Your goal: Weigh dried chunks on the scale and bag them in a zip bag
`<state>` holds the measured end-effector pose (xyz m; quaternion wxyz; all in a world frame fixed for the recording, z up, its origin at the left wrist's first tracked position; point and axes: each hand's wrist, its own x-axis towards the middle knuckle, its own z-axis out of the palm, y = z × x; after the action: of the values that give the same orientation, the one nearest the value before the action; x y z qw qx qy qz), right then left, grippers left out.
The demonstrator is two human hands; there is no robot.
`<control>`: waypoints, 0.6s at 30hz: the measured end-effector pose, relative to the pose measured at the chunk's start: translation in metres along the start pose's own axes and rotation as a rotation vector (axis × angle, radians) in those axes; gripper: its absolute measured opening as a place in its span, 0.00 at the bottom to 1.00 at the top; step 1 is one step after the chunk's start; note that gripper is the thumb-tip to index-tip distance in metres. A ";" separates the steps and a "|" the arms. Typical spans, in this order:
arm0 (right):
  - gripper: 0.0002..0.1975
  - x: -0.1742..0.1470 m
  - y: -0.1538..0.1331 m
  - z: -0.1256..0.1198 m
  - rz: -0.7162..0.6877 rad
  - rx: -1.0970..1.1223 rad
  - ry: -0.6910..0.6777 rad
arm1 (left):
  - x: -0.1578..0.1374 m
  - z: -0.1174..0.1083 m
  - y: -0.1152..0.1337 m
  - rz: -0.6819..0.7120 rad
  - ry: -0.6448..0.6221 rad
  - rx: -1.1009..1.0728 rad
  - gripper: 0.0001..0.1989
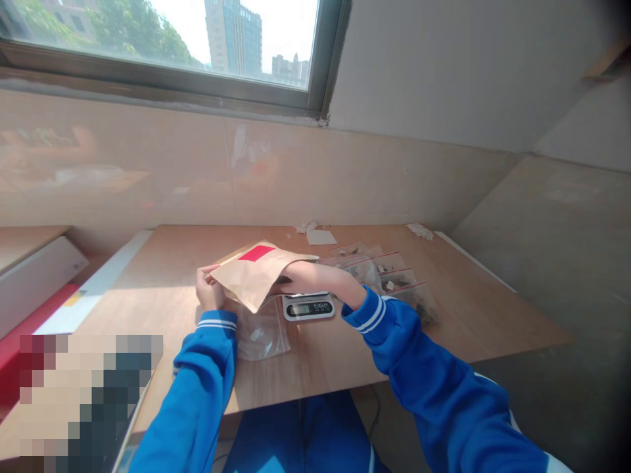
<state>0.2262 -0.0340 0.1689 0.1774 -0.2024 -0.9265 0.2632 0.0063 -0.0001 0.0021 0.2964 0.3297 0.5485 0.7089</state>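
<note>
I hold a brown paper envelope (251, 276) with a red label above the wooden table (345, 341). My left hand (210, 289) grips its left edge. My right hand (300, 279) reaches inside the envelope's open right end, so its fingers are hidden. Just beneath the envelope sits a small digital scale (308, 306) with a lit display. A clear plastic zip bag (261, 332) lies flat on the table near my left wrist. Both sleeves are blue with white stripes.
Several clear zip bags with red strips and small dark contents (394, 276) lie right of the scale. White paper scraps (320, 236) and crumpled bits (420, 230) rest near the far edge. White and red boards (44, 282) lean at left. A tiled wall and window stand behind.
</note>
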 end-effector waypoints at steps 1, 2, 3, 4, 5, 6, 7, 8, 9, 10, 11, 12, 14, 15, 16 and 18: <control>0.12 -0.001 0.000 -0.003 0.001 0.016 -0.024 | 0.002 -0.001 -0.002 -0.004 0.024 -0.005 0.17; 0.12 -0.002 0.000 -0.005 0.003 0.030 -0.057 | 0.003 -0.002 -0.004 -0.011 0.046 -0.011 0.17; 0.13 -0.003 0.001 -0.007 0.006 0.040 -0.090 | 0.004 -0.002 -0.005 -0.017 0.057 -0.014 0.17; 0.13 -0.004 0.001 -0.009 0.008 0.044 -0.117 | 0.004 -0.003 -0.005 -0.019 0.057 -0.015 0.17; 0.13 -0.004 0.002 -0.010 0.014 0.043 -0.126 | 0.005 -0.003 -0.005 -0.021 0.051 -0.013 0.18; 0.13 -0.005 0.002 -0.011 0.022 0.036 -0.110 | 0.006 -0.004 -0.005 -0.023 0.043 -0.009 0.17; 0.12 -0.006 0.001 -0.012 0.028 0.028 -0.074 | 0.006 -0.004 -0.005 -0.023 0.038 -0.003 0.17; 0.12 -0.006 0.000 -0.012 0.030 0.024 -0.030 | 0.006 -0.004 -0.004 -0.021 0.035 0.006 0.17; 0.11 -0.007 -0.001 -0.013 0.028 0.026 0.015 | 0.006 -0.005 -0.003 -0.018 0.033 0.014 0.16; 0.10 -0.008 -0.003 -0.014 0.020 0.034 0.056 | 0.006 -0.005 -0.002 -0.013 0.033 0.018 0.16; 0.10 -0.009 -0.005 -0.014 0.008 0.045 0.094 | 0.006 -0.005 -0.001 -0.011 0.031 0.018 0.16; 0.10 -0.010 -0.007 -0.015 -0.006 0.058 0.130 | 0.005 -0.005 0.001 -0.015 0.025 0.016 0.16; 0.10 -0.013 -0.012 -0.016 -0.027 0.073 0.215 | 0.003 -0.005 0.005 -0.036 0.005 0.019 0.18; 0.09 -0.015 -0.014 -0.017 -0.030 0.077 0.272 | 0.002 -0.005 0.007 -0.047 -0.004 0.023 0.19; 0.09 -0.017 -0.016 -0.018 -0.027 0.083 0.337 | 0.002 -0.005 0.008 -0.055 -0.012 0.025 0.19; 0.09 -0.024 -0.017 -0.020 0.005 0.111 0.488 | 0.002 -0.004 0.011 -0.068 -0.019 0.027 0.17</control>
<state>0.2505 -0.0504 0.1888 0.4059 -0.2522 -0.8398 0.2577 0.0015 -0.0034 0.0120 0.3210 0.3213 0.5660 0.6880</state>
